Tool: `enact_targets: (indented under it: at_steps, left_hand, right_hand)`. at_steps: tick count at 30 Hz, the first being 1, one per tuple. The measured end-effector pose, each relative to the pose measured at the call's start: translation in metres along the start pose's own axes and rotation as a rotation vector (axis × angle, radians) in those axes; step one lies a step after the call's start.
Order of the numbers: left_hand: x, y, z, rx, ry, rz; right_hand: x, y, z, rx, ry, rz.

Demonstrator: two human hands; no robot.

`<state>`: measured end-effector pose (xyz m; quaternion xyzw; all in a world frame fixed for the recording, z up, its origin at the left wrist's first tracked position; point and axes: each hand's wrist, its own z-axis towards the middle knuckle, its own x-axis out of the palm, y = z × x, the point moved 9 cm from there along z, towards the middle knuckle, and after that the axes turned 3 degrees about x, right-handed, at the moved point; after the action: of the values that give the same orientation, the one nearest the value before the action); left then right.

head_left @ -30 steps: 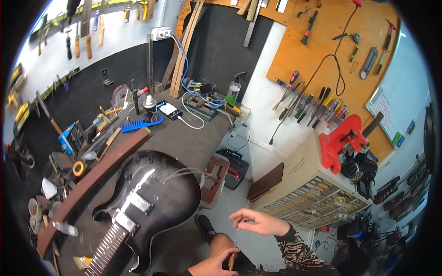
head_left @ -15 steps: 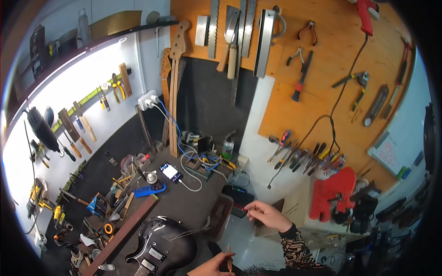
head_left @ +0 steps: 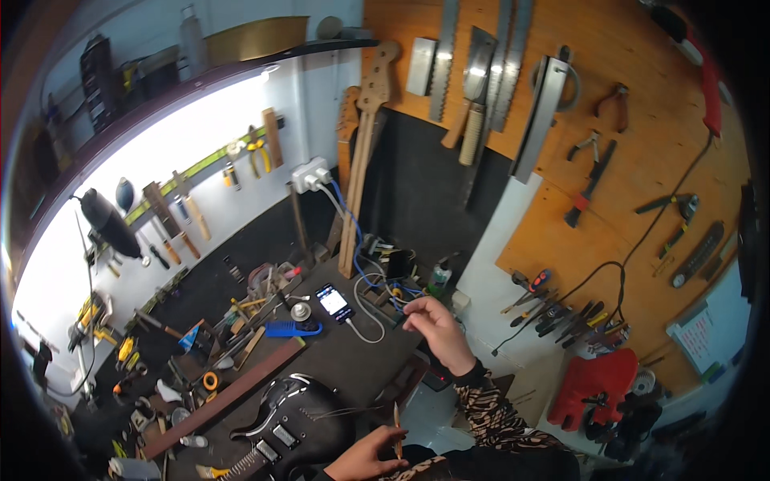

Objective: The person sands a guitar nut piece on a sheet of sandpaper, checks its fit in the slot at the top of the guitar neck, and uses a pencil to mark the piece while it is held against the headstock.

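A thin, light-brown pencil [head_left: 397, 423] stands upright in my left hand [head_left: 365, 455], its pale pointed end up; the fingers are closed around it. Just right of a black electric guitar [head_left: 309, 425] this hand stays low, near the bottom edge. Loose strings [head_left: 345, 412] curl off the guitar's body. My right hand [head_left: 441, 335] is raised beyond the bench's right edge, its thumb and fingers drawn together; whatever they may hold is too small to make out. Nearest to it are the cables and a green-tinted bottle [head_left: 439, 277].
A lit phone [head_left: 334, 303] on a white cable lies on the dark bench [head_left: 377, 357]. Beside it are a blue comb-like tool [head_left: 293, 329] and a long reddish-brown board [head_left: 233, 393]. Tools crowd the left; a guitar neck [head_left: 365, 160] leans behind. A red guitar-shaped piece [head_left: 593, 389] stands right.
My right hand has moved up and slightly left, from above the dark items beside the bench toward the cables. My left hand keeps the pencil. The view has swung left.
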<state>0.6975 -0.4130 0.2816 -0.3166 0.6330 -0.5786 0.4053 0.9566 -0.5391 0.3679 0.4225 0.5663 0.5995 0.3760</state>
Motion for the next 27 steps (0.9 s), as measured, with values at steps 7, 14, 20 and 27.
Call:
enact_targets:
  at_steps: [7,14,20,27]
  left_hand:
    - [-0.056,-0.048,-0.072,0.088,-0.403,0.163]
    - [-0.068,-0.079,-0.223,0.17,-0.883,0.241]
    - [-0.026,-0.092,-0.418,0.177,-1.287,0.295]
    - [0.047,-0.128,-0.633,0.014,-1.592,0.596]
  right_hand:
    - [0.185,0.026,-0.008,-0.346,0.387,-0.468]
    - [0.342,0.003,-0.108,-0.308,0.618,-0.312]
    - [0.514,-0.013,-0.296,0.012,1.119,-0.122]
    - [0.685,0.003,-0.514,-0.012,1.639,-0.048]
